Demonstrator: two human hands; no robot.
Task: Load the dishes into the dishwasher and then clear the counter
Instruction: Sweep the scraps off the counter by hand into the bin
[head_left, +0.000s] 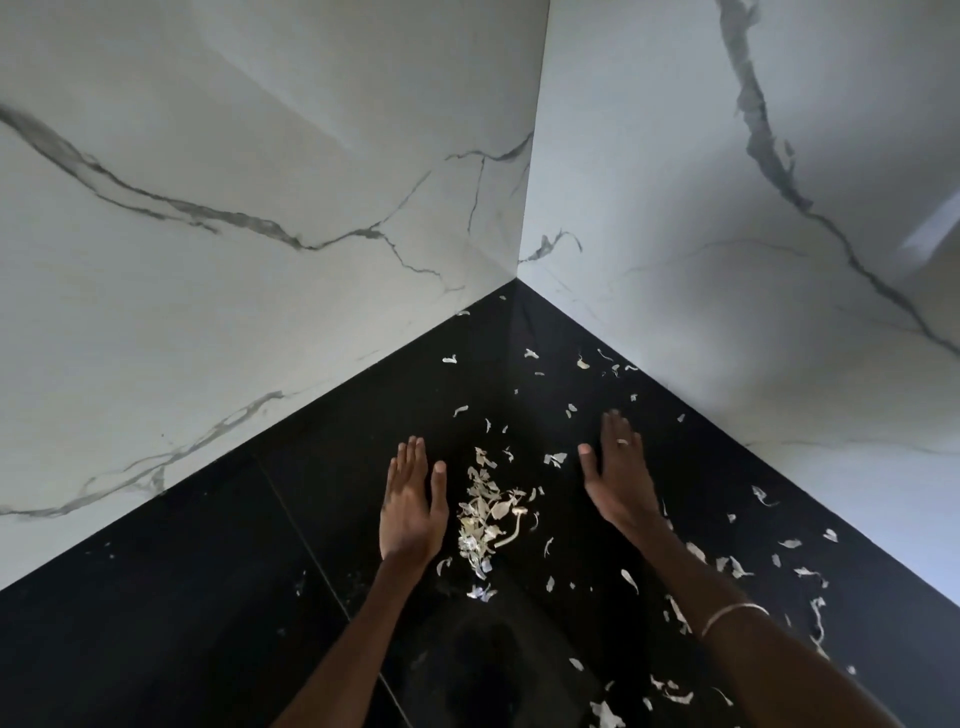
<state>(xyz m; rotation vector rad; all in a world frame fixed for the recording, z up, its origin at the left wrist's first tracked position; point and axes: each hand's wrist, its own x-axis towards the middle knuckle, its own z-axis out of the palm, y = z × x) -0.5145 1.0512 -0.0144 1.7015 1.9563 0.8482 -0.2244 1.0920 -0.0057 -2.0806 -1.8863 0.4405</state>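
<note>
In the black bench (171, 613) corner, head view: left hand (413, 506) and right hand (618, 473) flat, fingers (410, 457) straight and pressed together, holding nothing, flanking a small pile of pale peel scraps (491, 517). More scraps (737, 566) scattered right, near the marble wall (779, 312).

White veined marble walls (260, 156) meet in corner; dim light.

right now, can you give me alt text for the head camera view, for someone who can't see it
Two bare open hands, left hand and right hand, flank a small pile of pale peel scraps on a black counter. More scraps lie scattered to the right, in a corner of white marble-look walls.
</note>
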